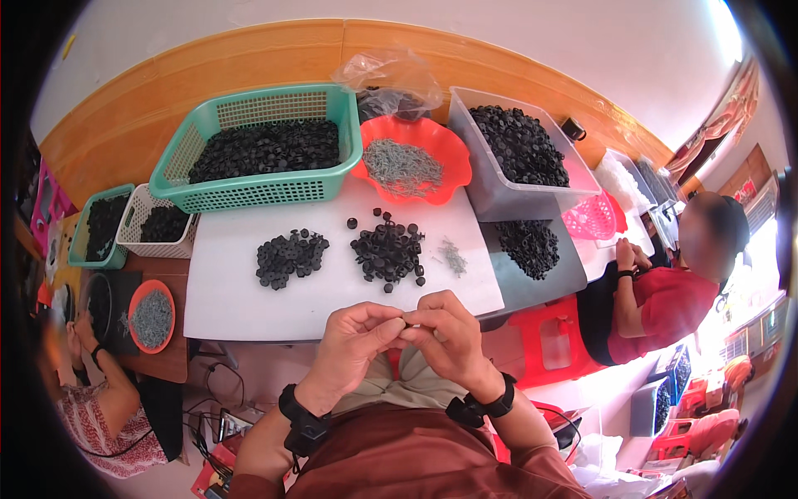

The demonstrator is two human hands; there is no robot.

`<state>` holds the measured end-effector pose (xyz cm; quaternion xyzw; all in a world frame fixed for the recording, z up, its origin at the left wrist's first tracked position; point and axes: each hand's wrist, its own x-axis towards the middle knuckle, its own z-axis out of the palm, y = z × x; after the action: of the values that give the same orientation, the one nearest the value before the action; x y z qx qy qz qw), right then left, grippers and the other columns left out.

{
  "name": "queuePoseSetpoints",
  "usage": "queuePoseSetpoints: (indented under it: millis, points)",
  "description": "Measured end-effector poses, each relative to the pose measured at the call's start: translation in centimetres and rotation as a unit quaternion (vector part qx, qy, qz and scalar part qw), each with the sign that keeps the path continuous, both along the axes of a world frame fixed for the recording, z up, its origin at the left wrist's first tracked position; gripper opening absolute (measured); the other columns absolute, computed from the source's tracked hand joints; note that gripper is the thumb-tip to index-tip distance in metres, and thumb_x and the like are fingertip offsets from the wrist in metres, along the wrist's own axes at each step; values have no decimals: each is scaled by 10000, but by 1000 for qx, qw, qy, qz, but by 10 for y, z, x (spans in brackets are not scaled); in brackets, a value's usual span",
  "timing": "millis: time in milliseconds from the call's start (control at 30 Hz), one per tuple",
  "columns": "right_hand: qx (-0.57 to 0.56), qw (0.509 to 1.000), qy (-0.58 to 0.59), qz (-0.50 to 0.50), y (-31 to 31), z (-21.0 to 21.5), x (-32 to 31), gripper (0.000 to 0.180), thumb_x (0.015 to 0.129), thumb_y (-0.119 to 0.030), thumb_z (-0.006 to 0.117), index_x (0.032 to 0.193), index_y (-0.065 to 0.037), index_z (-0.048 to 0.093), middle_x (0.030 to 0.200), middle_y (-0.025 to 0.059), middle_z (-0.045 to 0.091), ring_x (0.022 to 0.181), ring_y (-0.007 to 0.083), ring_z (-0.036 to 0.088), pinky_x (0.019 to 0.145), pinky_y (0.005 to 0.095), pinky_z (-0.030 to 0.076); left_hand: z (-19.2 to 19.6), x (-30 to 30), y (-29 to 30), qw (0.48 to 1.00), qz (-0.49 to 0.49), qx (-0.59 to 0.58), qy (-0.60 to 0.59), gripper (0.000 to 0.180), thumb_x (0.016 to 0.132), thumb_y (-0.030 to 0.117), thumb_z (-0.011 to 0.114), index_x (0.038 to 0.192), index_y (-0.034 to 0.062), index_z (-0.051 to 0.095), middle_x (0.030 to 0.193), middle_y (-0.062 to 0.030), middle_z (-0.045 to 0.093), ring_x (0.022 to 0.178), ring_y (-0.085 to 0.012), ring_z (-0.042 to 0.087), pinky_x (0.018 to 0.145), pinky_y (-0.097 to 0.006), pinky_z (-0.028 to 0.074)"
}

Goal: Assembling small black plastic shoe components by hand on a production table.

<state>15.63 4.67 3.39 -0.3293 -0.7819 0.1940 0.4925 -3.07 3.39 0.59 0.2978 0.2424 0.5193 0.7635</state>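
Note:
My left hand [356, 341] and my right hand [447, 337] meet fingertip to fingertip just below the front edge of a white board [241, 291]. Between the fingertips sits a very small part, too tiny to identify. On the board lie two heaps of small black ring-shaped parts, the left heap [291, 256] and the middle heap [389, 251], plus a little bunch of thin metal pins [454, 256].
A green basket [258, 193] of black parts, an orange bowl [445, 162] of pins and a clear tub [490, 195] of black parts stand at the back. Another black pile [530, 246] lies on a grey sheet. People sit at the left [100, 399] and right [665, 291].

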Motion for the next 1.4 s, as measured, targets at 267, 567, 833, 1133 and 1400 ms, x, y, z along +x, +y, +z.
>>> queuePoseSetpoints:
  millis: [267, 567, 833, 1133, 1400]
  points:
    - [-27, 975, -166, -143, 42, -3, 54, 134, 880, -56, 727, 1013, -62, 718, 999, 101, 679, 766, 313, 685, 650, 390, 543, 0, -1, 1, 998, 41, 7, 44, 155, 963, 15, 695, 1115, -15, 704, 1032, -137, 747, 918, -208, 747, 837, -329, 636]
    - [-5, 930, -340, -141, 83, 0, 46, 168, 893, -119, 706, 1055, -74, 710, 980, 99, 709, 819, 345, 704, 697, 450, 543, -4, 5, 2, 994, 54, 35, 91, 171, 926, -32, 722, 1096, -29, 714, 1026, -138, 745, 908, -199, 742, 840, -320, 631]
    - [-15, 903, -410, -130, 94, -6, 47, 173, 906, -70, 621, 1071, -65, 674, 957, 135, 681, 784, 370, 695, 656, 466, 537, -3, 5, 5, 992, 59, 50, 105, 156, 927, -36, 720, 1083, -34, 716, 1040, -138, 732, 926, -189, 724, 846, -322, 614]
    - [-111, 992, -57, 31, 36, 21, 35, 168, 928, 78, 638, 1082, 16, 666, 1038, 143, 668, 831, 222, 645, 749, 330, 505, -7, 5, 7, 996, 49, 30, 72, 188, 929, -24, 723, 1116, -26, 698, 1048, -137, 736, 944, -210, 737, 858, -346, 627]
    - [-230, 960, 91, 129, 10, 14, 24, 106, 998, -8, 644, 1094, 24, 675, 1040, 71, 657, 782, 79, 639, 619, 218, 497, 2, 10, 4, 998, 16, 29, 50, 209, 934, 11, 738, 1137, -27, 701, 1040, -123, 753, 921, -173, 737, 864, -306, 603]
